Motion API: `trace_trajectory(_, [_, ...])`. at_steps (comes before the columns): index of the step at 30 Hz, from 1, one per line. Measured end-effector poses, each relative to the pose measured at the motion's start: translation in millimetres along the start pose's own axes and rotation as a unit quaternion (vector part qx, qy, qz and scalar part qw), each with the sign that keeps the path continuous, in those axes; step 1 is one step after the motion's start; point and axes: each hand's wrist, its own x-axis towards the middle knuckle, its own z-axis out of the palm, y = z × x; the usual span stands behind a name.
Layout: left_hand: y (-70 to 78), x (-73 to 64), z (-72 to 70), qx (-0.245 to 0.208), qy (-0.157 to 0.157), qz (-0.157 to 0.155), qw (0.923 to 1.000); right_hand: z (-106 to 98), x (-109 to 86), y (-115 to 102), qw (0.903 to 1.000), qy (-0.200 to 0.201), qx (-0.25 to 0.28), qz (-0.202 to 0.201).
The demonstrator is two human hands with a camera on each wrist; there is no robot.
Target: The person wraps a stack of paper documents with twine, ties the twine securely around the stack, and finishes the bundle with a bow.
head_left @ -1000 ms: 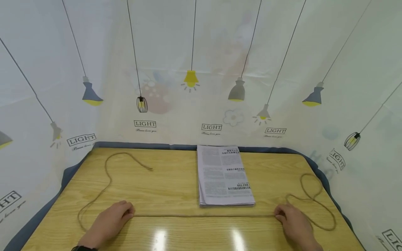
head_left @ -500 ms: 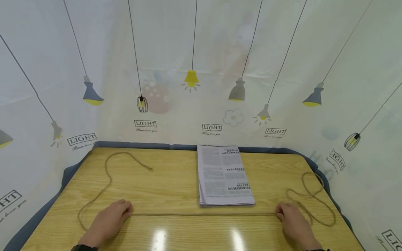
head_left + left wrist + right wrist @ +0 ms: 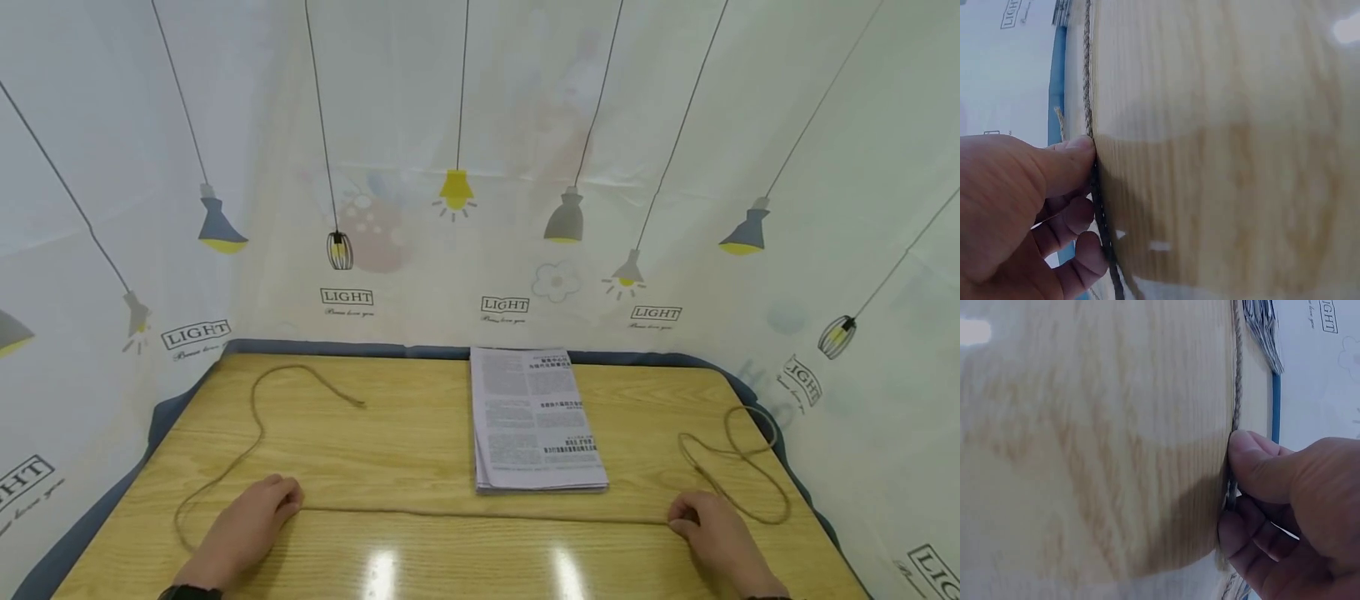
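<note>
A thin brown braided rope [image 3: 480,515] runs nearly straight across the table between my two hands. My left hand [image 3: 247,525] pinches it between thumb and fingers, seen close in the left wrist view, where the rope [image 3: 1087,75] passes under the thumb tip. At the other end of the straight stretch, my right hand [image 3: 716,533] pinches the rope [image 3: 1238,375] the same way. Beyond the left hand the rope curves back to a loose end at the far left. Past the right hand it lies in loose loops. A folded stack of newspapers [image 3: 532,425] lies just behind the straight stretch.
The wood-grain table [image 3: 420,442] ends at a dark blue edge [image 3: 420,352] at the back. A white sheet [image 3: 420,100] printed with hanging lamps surrounds its back and sides. Two bright reflections show on the tabletop near the front.
My left hand has moved a little left and my right hand slightly right, so the straight stretch of rope is longer. The loops at the right have shifted. The newspapers stay put.
</note>
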Motion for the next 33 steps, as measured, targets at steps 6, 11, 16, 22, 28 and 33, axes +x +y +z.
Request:
trace_trajectory(6, [-2.2,-1.0,-3.0,-0.013,-0.014,0.003,0.9998,0,0.8,0,1.0,0.0,0.001,-0.003])
trace_trajectory(11, [-1.3,-1.5,-4.2,-0.015,-0.008,0.005,0.9998,0,0.9,0,1.0,-0.002,0.0,-0.002])
trace_trajectory(16, [-0.6,-1.6,-2.9,-0.005,0.006,0.006,1.0,1,1.5,1,1.0,-0.006,0.0,-0.007])
trace_trajectory(22, [2.9,-1.7,-3.1,-0.004,0.016,0.002,0.9999,-1,1.9,-4,0.9999,-0.012,-0.002,-0.005])
trace_trajectory(28, [4.4,-2.1,-4.1,-0.011,0.018,0.009,0.9997,-3,2.1,-12,0.9999,-0.011,0.007,-0.006])
trace_trajectory(33, [6.3,-2.4,-5.1,-0.008,0.02,-0.001,0.9998,-4,2.8,-15,0.9998,-0.013,0.012,-0.005])
